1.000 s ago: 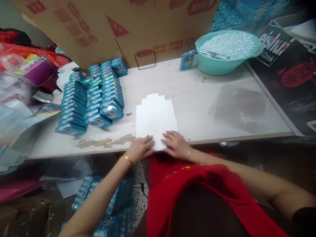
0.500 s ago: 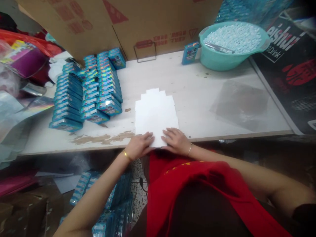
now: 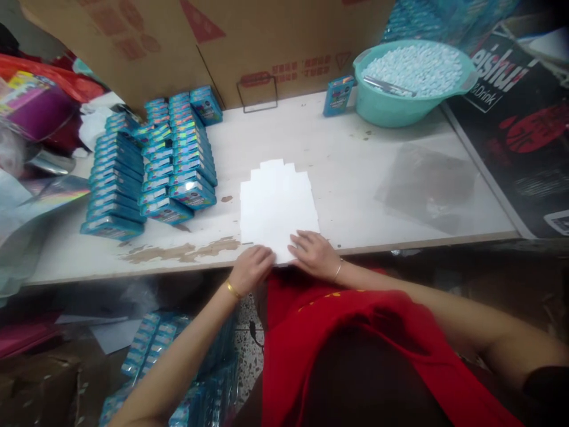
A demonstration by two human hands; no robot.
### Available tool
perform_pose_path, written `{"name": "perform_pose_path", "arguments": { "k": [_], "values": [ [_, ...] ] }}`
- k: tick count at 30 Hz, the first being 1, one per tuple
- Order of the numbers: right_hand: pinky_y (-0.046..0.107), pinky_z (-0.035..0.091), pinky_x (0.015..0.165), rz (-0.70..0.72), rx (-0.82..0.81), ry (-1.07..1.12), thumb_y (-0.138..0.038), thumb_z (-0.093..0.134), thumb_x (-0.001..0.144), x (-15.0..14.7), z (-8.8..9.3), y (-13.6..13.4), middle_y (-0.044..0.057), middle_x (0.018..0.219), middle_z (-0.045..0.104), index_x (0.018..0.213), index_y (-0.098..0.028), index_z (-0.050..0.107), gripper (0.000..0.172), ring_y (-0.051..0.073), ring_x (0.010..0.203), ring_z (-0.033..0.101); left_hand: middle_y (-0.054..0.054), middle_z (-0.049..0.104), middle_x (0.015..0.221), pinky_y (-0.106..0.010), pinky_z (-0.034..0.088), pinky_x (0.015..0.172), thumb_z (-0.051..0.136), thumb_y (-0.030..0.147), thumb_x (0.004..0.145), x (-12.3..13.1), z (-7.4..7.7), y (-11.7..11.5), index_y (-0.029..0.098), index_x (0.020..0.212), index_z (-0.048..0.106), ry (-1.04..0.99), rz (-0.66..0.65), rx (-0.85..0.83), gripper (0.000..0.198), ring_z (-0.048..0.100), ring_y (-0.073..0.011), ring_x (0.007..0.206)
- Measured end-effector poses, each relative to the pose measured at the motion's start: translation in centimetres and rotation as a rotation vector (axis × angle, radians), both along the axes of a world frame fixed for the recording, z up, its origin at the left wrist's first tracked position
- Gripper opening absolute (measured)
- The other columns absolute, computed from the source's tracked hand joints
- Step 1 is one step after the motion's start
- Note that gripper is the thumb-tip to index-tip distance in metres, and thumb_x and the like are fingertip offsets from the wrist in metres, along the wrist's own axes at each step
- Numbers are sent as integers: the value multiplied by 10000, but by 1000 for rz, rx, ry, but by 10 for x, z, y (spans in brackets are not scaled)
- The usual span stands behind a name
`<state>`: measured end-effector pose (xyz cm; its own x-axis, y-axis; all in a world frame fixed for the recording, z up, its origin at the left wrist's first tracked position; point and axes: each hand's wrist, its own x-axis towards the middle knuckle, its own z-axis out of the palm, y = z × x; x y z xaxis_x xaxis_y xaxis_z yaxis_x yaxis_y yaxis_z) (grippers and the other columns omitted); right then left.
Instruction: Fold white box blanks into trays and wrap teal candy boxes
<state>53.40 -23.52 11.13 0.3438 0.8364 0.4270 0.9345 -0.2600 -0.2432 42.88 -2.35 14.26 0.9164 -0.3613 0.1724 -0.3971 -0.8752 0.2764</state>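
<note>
A flat white card blank (image 3: 276,204) with a stepped far edge lies on the table, its narrow near flap at the table's front edge. My left hand (image 3: 252,268) is closed at the left side of that flap, fingertips pressed together on the card. My right hand (image 3: 315,255) rests on the card's lower right part, fingers stretched out and slightly apart. The undersides of both hands are hidden. To the left stand rows of blue printed packets (image 3: 180,160). A single blue packet (image 3: 338,96) stands upright at the back.
A turquoise basin (image 3: 393,110) of pale blue pieces stands back right, metal tongs (image 3: 389,86) lying on top. Clear plastic film (image 3: 427,184) covers part of the table (image 3: 338,160). A large cardboard box (image 3: 302,35) and a wire stand (image 3: 258,95) are behind. Packed blue packets (image 3: 146,341) sit below.
My left hand's fingers have drawn in and now press together at the flap's left side. My right hand stays nearly in place. The view has shifted slightly.
</note>
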Motion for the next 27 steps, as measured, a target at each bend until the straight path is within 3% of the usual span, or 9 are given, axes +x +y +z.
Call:
{"name": "perform_pose_path", "arguments": {
  "k": [7, 11, 14, 18, 22, 24, 27],
  "values": [
    [426, 389, 869, 12, 32, 235, -404, 513, 902, 1, 0, 4, 104, 1055, 623, 999, -176, 625, 272, 259, 976, 488, -80, 610, 840, -321, 401, 701, 415, 278, 921, 10, 7, 2, 169, 951, 641, 131, 143, -101, 253, 513, -183, 770],
    [373, 384, 815, -113, 88, 403, -333, 426, 950, 3, 2, 12, 73, 913, 612, 823, -179, 617, 276, 218, 878, 487, -19, 595, 742, -259, 403, 663, 487, 319, 898, 25, 11, 7, 189, 844, 632, 259, 209, -186, 201, 539, -144, 713],
    [354, 392, 779, -202, 99, 452, -338, 437, 946, 5, 7, 19, 56, 836, 586, 1005, -170, 587, 233, 213, 823, 485, 13, 577, 690, -242, 386, 577, 571, 344, 841, 34, 13, 4, 184, 967, 563, 327, 333, -235, 203, 533, -136, 620],
    [396, 386, 837, -321, -21, 431, -370, 474, 918, 11, 16, 25, 102, 1081, 563, 1362, -196, 353, 492, 258, 952, 484, -27, 582, 887, -281, 408, 646, 647, 323, 763, 39, 22, -7, 208, 1120, 464, 386, 554, -162, 418, 556, -178, 735],
    [483, 329, 943, -351, -229, 321, -408, 495, 900, 19, 19, 30, 129, 1485, 256, 1461, -224, 173, 672, 333, 1230, 337, -98, 484, 1146, -396, 396, 801, 687, 453, 700, 45, 24, -10, 226, 1140, 480, 341, 659, 51, 536, 486, -291, 1007],
    [524, 310, 957, -333, -293, 279, -407, 491, 902, 21, 18, 32, 114, 1545, 101, 1475, -227, 111, 711, 354, 1283, 276, -107, 463, 1176, -425, 387, 817, 664, 512, 702, 49, 21, -6, 223, 1167, 463, 387, 684, 61, 584, 463, -307, 1032],
    [560, 304, 953, -297, -327, 241, -394, 458, 918, 22, 12, 32, 96, 1554, 59, 1478, -243, 93, 686, 361, 1296, 274, -118, 462, 1171, -451, 385, 819, 630, 557, 716, 52, 18, 2, 211, 1156, 478, 439, 654, 54, 580, 466, -310, 1017]
  ]
}}
